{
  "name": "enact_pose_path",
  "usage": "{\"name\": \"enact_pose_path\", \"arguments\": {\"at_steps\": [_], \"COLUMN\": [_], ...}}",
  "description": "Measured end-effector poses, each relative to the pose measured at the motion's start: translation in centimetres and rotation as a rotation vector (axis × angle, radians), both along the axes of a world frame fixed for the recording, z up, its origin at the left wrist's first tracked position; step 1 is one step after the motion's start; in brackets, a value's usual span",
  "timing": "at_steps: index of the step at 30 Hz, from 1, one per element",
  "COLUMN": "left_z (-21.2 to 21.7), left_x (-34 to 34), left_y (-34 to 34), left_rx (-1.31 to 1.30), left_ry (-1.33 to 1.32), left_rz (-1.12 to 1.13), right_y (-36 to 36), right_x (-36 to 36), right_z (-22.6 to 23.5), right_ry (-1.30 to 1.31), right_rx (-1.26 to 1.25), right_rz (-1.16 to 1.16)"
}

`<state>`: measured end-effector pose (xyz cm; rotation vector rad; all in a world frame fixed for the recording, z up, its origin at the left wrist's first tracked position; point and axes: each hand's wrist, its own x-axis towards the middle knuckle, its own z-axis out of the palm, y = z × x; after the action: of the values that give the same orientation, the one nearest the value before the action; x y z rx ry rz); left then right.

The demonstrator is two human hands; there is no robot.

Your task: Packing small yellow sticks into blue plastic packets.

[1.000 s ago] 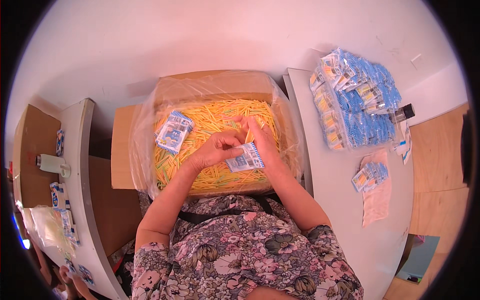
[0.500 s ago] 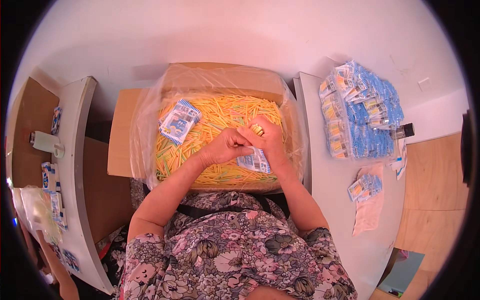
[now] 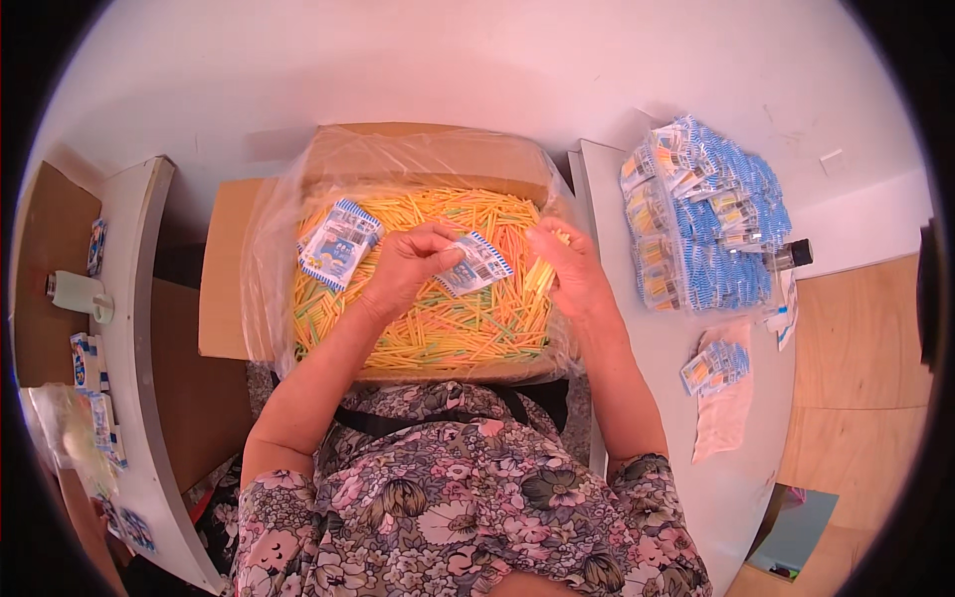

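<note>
Over a carton lined with clear plastic, my left hand (image 3: 410, 267) pinches the edge of a small blue-and-white packet (image 3: 477, 267) between thumb and fingers. To its right, my right hand (image 3: 574, 271) is closed around a small bunch of thin yellow sticks (image 3: 539, 277), whose ends point down past the fingers. Many loose sticks (image 3: 438, 338), yellow with some orange and green, fill the carton (image 3: 227, 269). More blue-and-white packets (image 3: 340, 245) lie on the sticks left of my left hand.
On the right-hand table (image 3: 652, 398) stands a clear tub (image 3: 652, 239) heaped with filled packets. Nearer lie a few packets (image 3: 718, 367) on a pink cloth (image 3: 724, 423). A left-hand shelf (image 3: 149, 328) holds a pale cup (image 3: 82, 295) and packets; another person's arm (image 3: 85, 522) shows below.
My hands, together before, have moved apart. My right hand has drawn right with the sticks, while the left keeps the packet. The whole view has shifted slightly.
</note>
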<state>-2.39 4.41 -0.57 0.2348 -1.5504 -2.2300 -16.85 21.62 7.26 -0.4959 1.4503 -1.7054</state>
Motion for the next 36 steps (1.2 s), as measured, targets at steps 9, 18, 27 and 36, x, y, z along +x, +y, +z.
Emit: {"name": "enact_pose_path", "arguments": {"at_steps": [9,18,27,36], "left_z": [0.8,1.4,1.4,-0.3], "left_x": [0.2,0.7,0.6,0.7], "left_y": [0.1,-0.2,-0.3,-1.0], "left_rx": [-0.051,-0.051,-0.045,-0.063], "left_ry": [-0.119,-0.173,-0.131,-0.145], "left_rz": [-0.157,-0.24,-0.008,-0.018], "right_y": [0.9,0.1,-0.5,0.8], "right_x": [0.5,1.9,1.2,1.4], "right_z": [-0.6,0.5,1.1,-0.2], "right_ry": [0.64,0.733,-0.122,0.114], "right_rx": [0.372,0.412,0.007,0.117], "right_rz": [0.36,0.408,0.11,0.087]}}
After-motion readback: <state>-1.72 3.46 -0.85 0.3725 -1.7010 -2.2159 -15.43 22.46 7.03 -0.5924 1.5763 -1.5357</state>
